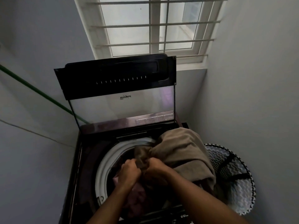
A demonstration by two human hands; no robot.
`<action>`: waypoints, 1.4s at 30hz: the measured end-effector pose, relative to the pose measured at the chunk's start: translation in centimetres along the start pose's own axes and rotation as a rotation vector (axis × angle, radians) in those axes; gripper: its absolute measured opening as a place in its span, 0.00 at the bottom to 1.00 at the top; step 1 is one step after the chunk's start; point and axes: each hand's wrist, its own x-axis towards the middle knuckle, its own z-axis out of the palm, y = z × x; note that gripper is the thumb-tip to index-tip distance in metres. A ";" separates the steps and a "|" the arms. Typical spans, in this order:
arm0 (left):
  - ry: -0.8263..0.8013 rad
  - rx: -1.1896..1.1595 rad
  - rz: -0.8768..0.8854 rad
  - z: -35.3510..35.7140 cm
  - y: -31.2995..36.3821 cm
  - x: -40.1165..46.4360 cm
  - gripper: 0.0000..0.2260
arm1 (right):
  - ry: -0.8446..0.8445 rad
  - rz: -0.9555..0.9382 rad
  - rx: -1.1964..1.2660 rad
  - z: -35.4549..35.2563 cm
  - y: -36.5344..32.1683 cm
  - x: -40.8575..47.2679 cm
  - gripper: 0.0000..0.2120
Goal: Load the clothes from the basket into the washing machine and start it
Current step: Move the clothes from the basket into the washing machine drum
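Observation:
A dark top-loading washing machine (84, 159) stands in front of me with its glass lid (119, 88) raised upright. Inside the grey-rimmed drum (103, 165) lie pinkish clothes (137, 193). My left hand (129, 173) and my right hand (156, 171) both grip a bunched part of a large brown-grey garment (182, 152) above the drum. The rest of that garment drapes over the machine's right edge. To the right, on the floor, stands the zigzag-patterned laundry basket (237, 180), partly hidden by the garment.
The machine stands in a narrow corner between grey walls. A barred window (150, 26) is behind the lid. A green line (35, 91) runs diagonally along the left wall. The control panel (182, 215) shows at the machine's near edge.

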 end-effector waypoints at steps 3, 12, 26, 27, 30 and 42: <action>0.022 -0.057 0.128 0.1 2.9 0.5 0.16 | 0.281 -0.074 -0.020 -3.1 0.1 -0.7 0.12; 0.008 -0.005 0.590 2.4 12.7 0.8 0.27 | 0.745 0.163 -0.309 -10.5 4.5 -2.4 0.29; -0.314 0.445 0.673 4.7 21.2 5.3 0.51 | 0.553 0.273 0.379 -10.8 13.3 -2.7 0.54; -0.317 0.444 0.675 4.6 21.4 5.4 0.50 | 0.558 0.274 0.386 -10.8 13.3 -2.6 0.53; -0.310 0.443 0.675 3.8 21.7 5.1 0.48 | 0.565 0.268 0.428 -10.7 12.9 -2.5 0.52; -0.213 0.345 0.617 3.2 22.0 2.9 0.28 | 0.605 0.239 0.069 -12.0 10.2 -4.0 0.25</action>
